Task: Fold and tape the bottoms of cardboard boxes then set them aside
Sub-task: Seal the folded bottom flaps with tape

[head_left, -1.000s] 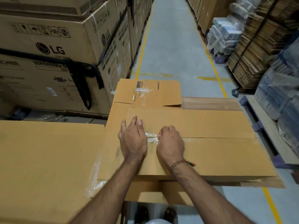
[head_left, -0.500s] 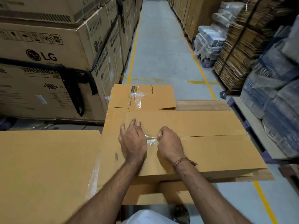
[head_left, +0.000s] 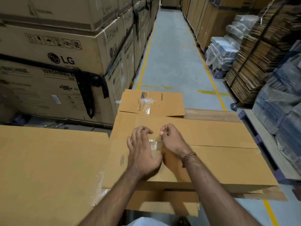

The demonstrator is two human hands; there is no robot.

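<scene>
Right under the fingers sits a flat brown cardboard box (head_left: 211, 154), its two long flaps folded shut so they meet in a seam running off to the right of the fingertips. Both hands are working on a crinkly strip of clear packing tape (head_left: 155, 143) stuck down at the left end of that seam.

Left hand (head_left: 143, 150) is over the tape with fingers spread and arched, tips pointing at the cardboard just past the strip, thumb tucked in toward the tape. Can't really tell if the tips are pressing down or just hovering a hair above. Right hand (head_left: 172, 141) is curled up, thumb and forefinger pinching something small just beyond the tape; too tiny to say whether it's the tape's end. There's a beaded bracelet (head_left: 189, 156) on that wrist.

Past the fingertips, a short end flap (head_left: 169, 101) sticks out flat with old wrinkled tape on it. Left of the left-hand fingers, touching the box's edge, lies a big plain cardboard sheet (head_left: 48, 173). Farther left and beyond: stacked brown LG washing machine cartons (head_left: 53, 59). Off to the right of the fingers, bundles of flattened cardboard (head_left: 254, 59) and a grey floor aisle with yellow lines (head_left: 172, 59).
</scene>
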